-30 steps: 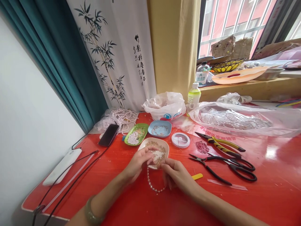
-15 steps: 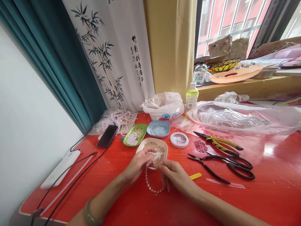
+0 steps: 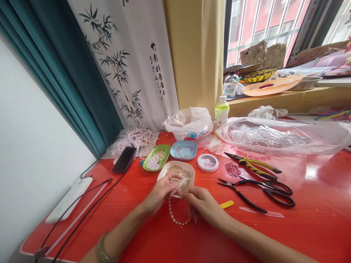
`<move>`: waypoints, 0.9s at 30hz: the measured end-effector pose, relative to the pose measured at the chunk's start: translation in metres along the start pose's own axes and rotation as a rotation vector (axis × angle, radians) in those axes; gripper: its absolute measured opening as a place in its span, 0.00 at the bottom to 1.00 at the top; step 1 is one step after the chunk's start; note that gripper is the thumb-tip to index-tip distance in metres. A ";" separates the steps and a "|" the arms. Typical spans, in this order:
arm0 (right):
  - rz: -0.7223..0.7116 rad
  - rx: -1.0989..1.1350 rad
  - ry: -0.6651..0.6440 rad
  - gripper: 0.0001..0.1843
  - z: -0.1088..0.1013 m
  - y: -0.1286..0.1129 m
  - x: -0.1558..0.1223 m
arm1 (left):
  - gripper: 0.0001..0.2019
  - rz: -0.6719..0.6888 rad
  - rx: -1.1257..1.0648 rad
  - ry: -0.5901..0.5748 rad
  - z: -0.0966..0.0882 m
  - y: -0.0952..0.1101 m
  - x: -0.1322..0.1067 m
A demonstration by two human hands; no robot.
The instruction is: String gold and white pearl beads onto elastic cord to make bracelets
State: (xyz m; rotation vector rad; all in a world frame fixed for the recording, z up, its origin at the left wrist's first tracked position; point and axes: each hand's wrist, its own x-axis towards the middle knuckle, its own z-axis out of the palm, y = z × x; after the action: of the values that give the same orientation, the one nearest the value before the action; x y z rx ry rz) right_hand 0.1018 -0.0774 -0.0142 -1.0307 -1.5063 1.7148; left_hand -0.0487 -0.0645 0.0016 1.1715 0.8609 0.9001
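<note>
My left hand and my right hand meet over the near rim of a cream dish holding small gold beads. Both pinch the two ends of a short strand of pearl beads, which hangs in a loop down to the red table between them. The fingers of both hands are closed on the strand. A green bangle sits on my left wrist.
Behind the cream dish stand a green dish of white pearls, a blue dish and a spool of clear thread. Pliers, scissors and cutters lie at right. A phone, cables and plastic bags are around.
The view has shifted slightly, so everything sits a little further left. My hands stay at the dish rim with the strand, fingers moving only slightly.
</note>
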 end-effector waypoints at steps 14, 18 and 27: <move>-0.037 0.035 -0.022 0.09 -0.001 0.002 0.001 | 0.12 0.035 0.002 -0.016 0.000 -0.001 0.000; -0.065 0.039 -0.038 0.12 -0.002 0.004 0.002 | 0.11 0.039 0.006 0.000 -0.001 -0.003 0.001; -0.058 0.044 -0.055 0.14 -0.002 0.009 0.005 | 0.12 0.067 0.021 0.010 0.000 -0.002 0.001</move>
State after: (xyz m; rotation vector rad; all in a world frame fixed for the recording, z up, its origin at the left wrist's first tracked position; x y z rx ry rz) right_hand 0.1012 -0.0741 -0.0235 -0.9152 -1.5107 1.7412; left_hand -0.0483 -0.0636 0.0000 1.2209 0.8446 0.9540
